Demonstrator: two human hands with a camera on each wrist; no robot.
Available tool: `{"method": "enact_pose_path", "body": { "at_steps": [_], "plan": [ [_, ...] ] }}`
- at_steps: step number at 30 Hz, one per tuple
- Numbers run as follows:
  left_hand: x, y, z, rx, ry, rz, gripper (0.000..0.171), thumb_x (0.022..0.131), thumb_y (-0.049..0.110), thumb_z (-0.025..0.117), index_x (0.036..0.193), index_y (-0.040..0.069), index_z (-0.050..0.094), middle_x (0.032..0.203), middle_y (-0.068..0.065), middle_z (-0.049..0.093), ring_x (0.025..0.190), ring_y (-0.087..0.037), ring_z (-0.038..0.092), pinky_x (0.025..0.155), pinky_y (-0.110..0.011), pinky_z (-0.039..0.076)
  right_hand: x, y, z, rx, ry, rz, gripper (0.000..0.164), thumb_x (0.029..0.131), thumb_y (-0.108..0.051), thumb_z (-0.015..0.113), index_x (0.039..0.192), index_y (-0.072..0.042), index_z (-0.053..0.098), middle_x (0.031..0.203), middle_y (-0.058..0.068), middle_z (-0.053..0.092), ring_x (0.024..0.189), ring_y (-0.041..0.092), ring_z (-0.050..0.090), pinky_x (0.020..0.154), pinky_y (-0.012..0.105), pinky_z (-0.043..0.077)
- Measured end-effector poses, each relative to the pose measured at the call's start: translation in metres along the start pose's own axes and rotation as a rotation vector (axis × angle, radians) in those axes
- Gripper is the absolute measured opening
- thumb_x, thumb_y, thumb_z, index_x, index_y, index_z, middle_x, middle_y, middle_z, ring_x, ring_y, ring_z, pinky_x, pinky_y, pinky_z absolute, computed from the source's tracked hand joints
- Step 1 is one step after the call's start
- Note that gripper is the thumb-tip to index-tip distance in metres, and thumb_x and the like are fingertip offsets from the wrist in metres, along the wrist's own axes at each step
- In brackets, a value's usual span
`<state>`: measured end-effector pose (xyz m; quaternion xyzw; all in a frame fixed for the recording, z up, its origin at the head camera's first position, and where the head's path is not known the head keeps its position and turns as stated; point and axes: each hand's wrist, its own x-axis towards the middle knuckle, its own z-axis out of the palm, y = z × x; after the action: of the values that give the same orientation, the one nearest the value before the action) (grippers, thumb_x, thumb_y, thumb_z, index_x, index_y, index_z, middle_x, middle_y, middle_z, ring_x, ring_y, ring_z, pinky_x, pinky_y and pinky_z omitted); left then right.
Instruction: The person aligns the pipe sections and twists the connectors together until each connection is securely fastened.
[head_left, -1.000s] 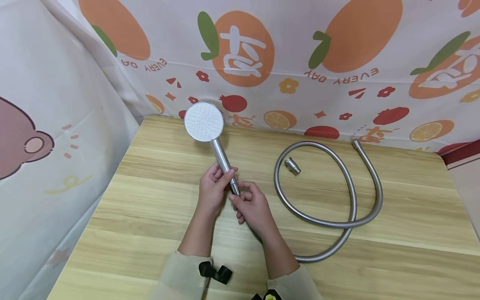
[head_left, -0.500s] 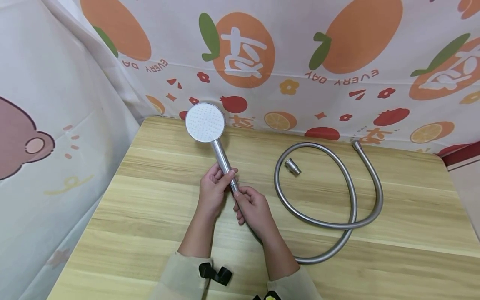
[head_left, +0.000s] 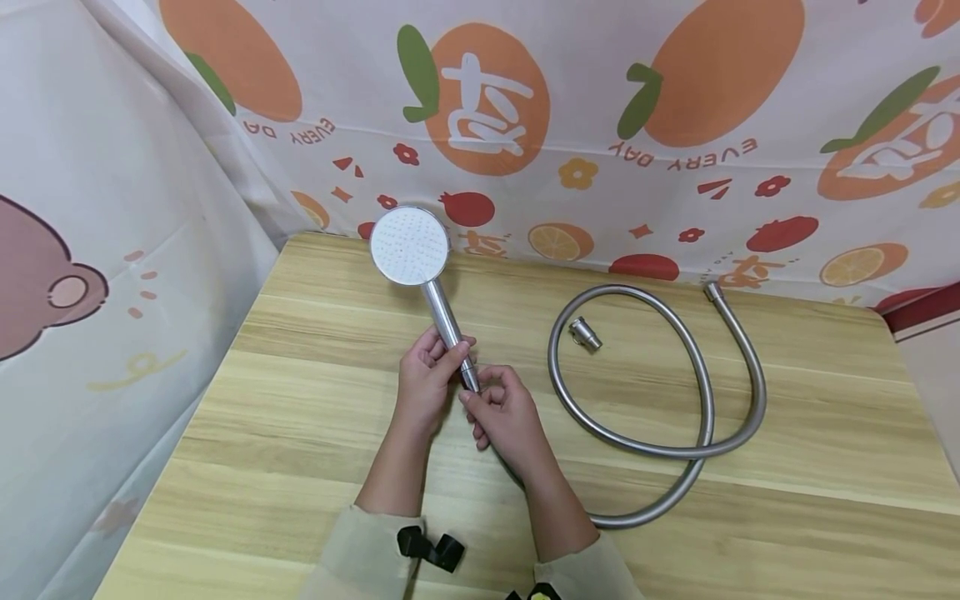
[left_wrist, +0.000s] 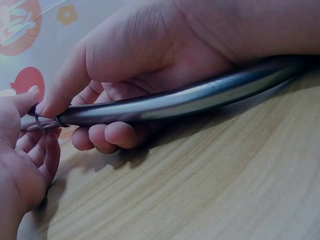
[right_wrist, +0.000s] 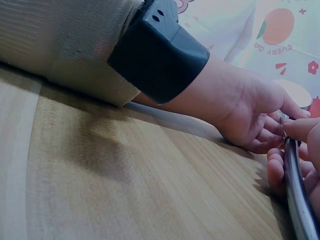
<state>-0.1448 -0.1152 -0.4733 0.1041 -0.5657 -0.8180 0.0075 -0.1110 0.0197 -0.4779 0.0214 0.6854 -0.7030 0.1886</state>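
A silver shower head with a round white face (head_left: pixel 409 246) tilts up toward the back of the table. My left hand (head_left: pixel 425 379) grips the lower part of its handle, thumb on top. Just below, my right hand (head_left: pixel 510 417) pinches the end of a grey metal shower hose (head_left: pixel 630 518) where it meets the handle. The left wrist view has the hose (left_wrist: pixel 175 102) running beneath my right palm, its collar by the thumb tip. Fingers of both hands partly hide the joint, so how far it is fastened cannot be seen.
The hose loops over the right half of the wooden table (head_left: pixel 300 433), its free end fitting (head_left: pixel 712 290) near the back edge. Inside the loop lies a small metal connector (head_left: pixel 585 333). A fruit-print curtain (head_left: pixel 570 100) hangs behind the table, and another cloth (head_left: pixel 112 208) at the left.
My right thumb and fingers moved up along the joint half a second ago and are now slightly lower again. The left hand and the shower head stay nearly still.
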Motion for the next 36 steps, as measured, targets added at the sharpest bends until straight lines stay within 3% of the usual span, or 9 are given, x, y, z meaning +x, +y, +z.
{"method": "enact_pose_path", "body": {
  "at_steps": [8, 17, 26, 36],
  "plan": [
    [0.0002, -0.0004, -0.0004, -0.021, 0.005, -0.005, 0.047, 0.092, 0.004, 0.067, 0.135, -0.003, 0.050, 0.096, -0.002, 0.073, 0.088, -0.022, 0.068, 0.080, -0.027, 0.057, 0.0013, 0.0003, 0.0003, -0.002, 0.001, 0.020, 0.027, 0.099, -0.028, 0.060, 0.116, -0.006, 0.063, 0.074, 0.009, 0.061, 0.051, 0.016, 0.054, 0.043, 0.027, 0.050],
    [-0.0007, 0.0000, -0.0003, -0.017, -0.007, 0.009, 0.047, 0.092, 0.005, 0.067, 0.136, -0.004, 0.050, 0.095, -0.001, 0.073, 0.083, -0.016, 0.066, 0.075, -0.024, 0.056, 0.0002, 0.0007, 0.0004, -0.005, -0.002, -0.009, 0.041, 0.093, -0.024, 0.068, 0.132, -0.020, 0.053, 0.073, 0.009, 0.063, 0.049, 0.014, 0.054, 0.042, 0.028, 0.051],
    [-0.0013, 0.0017, 0.0003, -0.008, -0.001, 0.002, 0.048, 0.092, 0.005, 0.067, 0.136, -0.004, 0.050, 0.095, 0.000, 0.073, 0.084, -0.018, 0.067, 0.077, -0.025, 0.056, -0.0004, 0.0009, 0.0002, -0.002, -0.004, -0.016, 0.036, 0.092, -0.023, 0.070, 0.121, -0.011, 0.053, 0.072, 0.009, 0.061, 0.049, 0.014, 0.054, 0.042, 0.027, 0.051],
    [0.0002, 0.0001, -0.0019, -0.004, 0.004, -0.007, 0.049, 0.092, 0.006, 0.067, 0.138, -0.001, 0.049, 0.097, 0.000, 0.073, 0.088, -0.021, 0.069, 0.081, -0.027, 0.057, 0.0006, 0.0008, 0.0002, -0.020, -0.006, 0.003, 0.026, 0.098, -0.028, 0.060, 0.117, -0.010, 0.065, 0.072, 0.006, 0.062, 0.050, 0.014, 0.054, 0.043, 0.028, 0.051]
  ]
}}
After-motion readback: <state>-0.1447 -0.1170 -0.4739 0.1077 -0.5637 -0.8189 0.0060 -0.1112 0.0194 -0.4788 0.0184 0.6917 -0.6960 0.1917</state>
